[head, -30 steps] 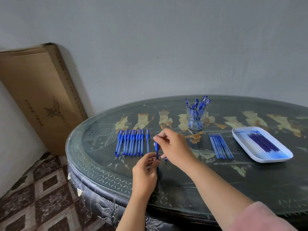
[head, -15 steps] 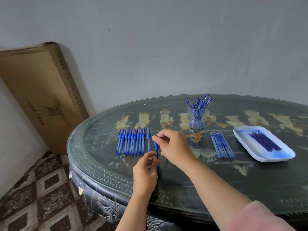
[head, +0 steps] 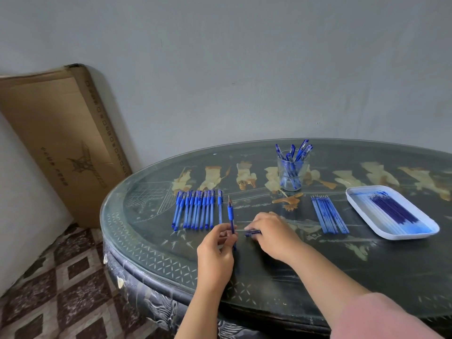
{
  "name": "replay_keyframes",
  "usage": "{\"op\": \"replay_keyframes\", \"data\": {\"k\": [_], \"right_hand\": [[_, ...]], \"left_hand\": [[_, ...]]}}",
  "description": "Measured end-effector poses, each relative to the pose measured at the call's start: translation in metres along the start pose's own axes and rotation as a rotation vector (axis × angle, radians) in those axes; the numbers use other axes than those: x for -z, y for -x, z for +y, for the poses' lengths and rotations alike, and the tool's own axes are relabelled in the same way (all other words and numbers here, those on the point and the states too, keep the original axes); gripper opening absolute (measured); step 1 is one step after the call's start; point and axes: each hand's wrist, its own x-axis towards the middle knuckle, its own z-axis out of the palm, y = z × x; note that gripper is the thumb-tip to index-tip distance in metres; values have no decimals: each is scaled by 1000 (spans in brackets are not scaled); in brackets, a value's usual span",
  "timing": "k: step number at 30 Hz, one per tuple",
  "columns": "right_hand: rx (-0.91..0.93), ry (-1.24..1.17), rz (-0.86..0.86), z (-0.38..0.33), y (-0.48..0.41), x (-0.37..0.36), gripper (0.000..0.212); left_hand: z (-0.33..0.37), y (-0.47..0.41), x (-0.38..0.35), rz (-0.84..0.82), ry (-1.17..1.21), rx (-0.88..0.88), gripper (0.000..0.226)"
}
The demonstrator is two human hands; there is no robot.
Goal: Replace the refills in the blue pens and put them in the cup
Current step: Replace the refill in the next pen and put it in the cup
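My left hand (head: 216, 250) grips an uncapped blue pen (head: 230, 215) by its lower barrel, with the tip pointing away from me. My right hand (head: 272, 234) is low over the table just right of it, its fingertips pinching a blue pen cap (head: 253, 232) that lies on the glass. A row of several capped blue pens (head: 194, 209) lies left of the hands, with one pen (head: 220, 206) set slightly apart. The clear glass cup (head: 292, 178) stands behind, with several blue pens in it. Loose refills (head: 329, 215) lie in a row to the right.
A white tray (head: 362, 192) holding several dark blue refills sits at the right. The oval dark table (head: 151, 250) has a glass top and its rim curves close to my left arm. A large cardboard box (head: 56, 143) leans on the wall at left.
My right hand left the pen's tip end and dropped to the table on the right, onto the cap. The pen's tip is now bare. My left hand keeps hold of the barrel.
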Motion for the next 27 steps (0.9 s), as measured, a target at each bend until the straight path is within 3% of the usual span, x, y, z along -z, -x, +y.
{"op": "replay_keyframes", "data": {"k": [3, 5, 7, 9, 10, 15, 23, 27], "right_hand": [[2, -18, 109, -2, -2, 0, 16], [-111, -325, 272, -11, -2, 12, 12], [-247, -781, 380, -25, -5, 34, 19], [-245, -1129, 381, -38, -7, 56, 20], [-203, -1183, 374, -43, -8, 65, 19], [-47, -846, 331, -57, -13, 70, 11], [-6, -554, 268, -60, -7, 59, 15], [-36, -536, 311, -58, -5, 49, 14]], "left_hand": [[-1, 0, 0, -3, -11, 3, 19], [-1, 0, 0, -5, -11, 0, 19], [1, 1, 0, -5, -6, -1, 19], [3, 1, -1, -2, -6, -6, 23], [3, 1, -1, -3, -5, -6, 25], [3, 1, -1, -9, -4, 5, 22], [2, 0, -1, -10, -9, 3, 25], [4, 2, -1, -10, -9, -11, 26]]}}
